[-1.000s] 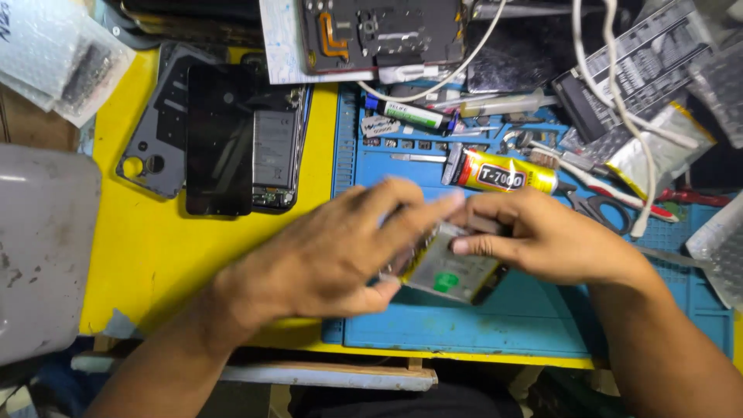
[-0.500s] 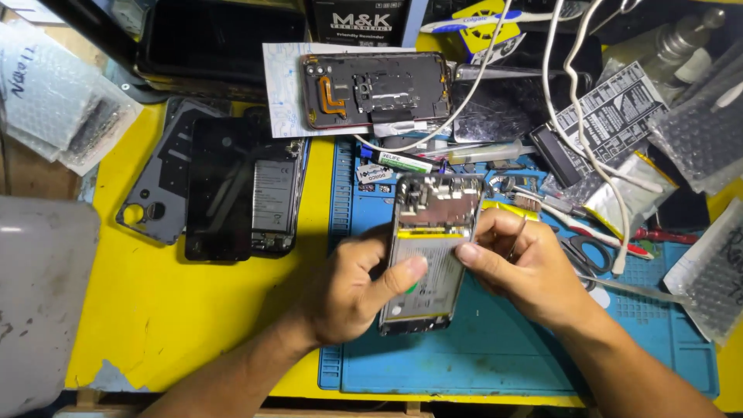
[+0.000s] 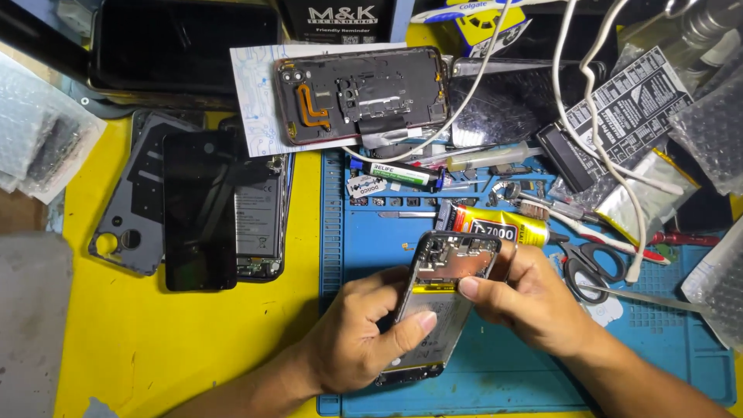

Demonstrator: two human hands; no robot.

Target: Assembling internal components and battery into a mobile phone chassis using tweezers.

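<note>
In the head view, both hands hold one opened phone (image 3: 437, 306) with its back cover off, so the circuit board at the top and the pale battery below are visible. The phone is lifted a little above the blue work mat (image 3: 495, 379) and it is tilted, with the top end pointing away from the person. The left hand (image 3: 352, 340) grasps the phone from the left side; its fingers (image 3: 406, 323) are closed around the frame, and the thumb lies across the battery. The right hand (image 3: 534, 302) grasps the upper right edge of the phone, with the thumb pressed on the board near the top and the other fingers curled behind the frame.

Just behind the phone, a yellow glue tube (image 3: 495, 226) lies on the mat, and black scissors (image 3: 584, 267) lie to the right of it, near the right hand. A thin metal tool (image 3: 642, 298) rests further right. Left of the mat, on the yellow counter (image 3: 116, 348), a second phone with a dark screen (image 3: 200, 209) lies over grey back covers. At the far side, another opened phone body (image 3: 360, 93) lies on a sheet of paper, and white cables (image 3: 604, 155) run across the cluttered right part.
</note>
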